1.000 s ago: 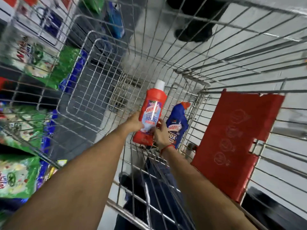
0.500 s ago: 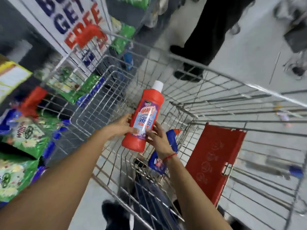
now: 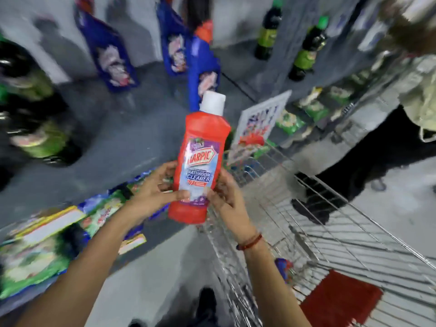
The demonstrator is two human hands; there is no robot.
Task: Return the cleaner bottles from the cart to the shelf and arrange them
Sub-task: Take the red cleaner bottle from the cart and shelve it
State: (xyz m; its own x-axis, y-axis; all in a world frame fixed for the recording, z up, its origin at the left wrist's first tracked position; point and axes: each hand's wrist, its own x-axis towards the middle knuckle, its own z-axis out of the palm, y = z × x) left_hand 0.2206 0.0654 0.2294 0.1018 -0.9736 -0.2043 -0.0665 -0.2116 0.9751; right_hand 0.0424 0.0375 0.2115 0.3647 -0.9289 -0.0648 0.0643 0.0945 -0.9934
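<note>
Change: red plastic cleaner bottle with white cap (image 3: 201, 161) now lifted clear of the wire cart (image 3: 330, 232), upright before the grey shelf (image 3: 132, 128) | left hand (image 3: 151, 197) and right hand (image 3: 226, 197) fingers clamped on its lower sides | blue bottles (image 3: 203, 62) at 12 o'clock | next: place beside them.

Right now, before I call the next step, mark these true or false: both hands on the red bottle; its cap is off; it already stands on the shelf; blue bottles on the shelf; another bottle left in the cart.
1. Both hands hold the red bottle. True: left hand, right hand.
2. Its cap is off. False: the white cap is on.
3. It stands on the shelf. False: it is held in the air before the shelf.
4. Blue bottles stand on the shelf. True.
5. Another bottle lies in the cart. True: a blue bottle.
</note>
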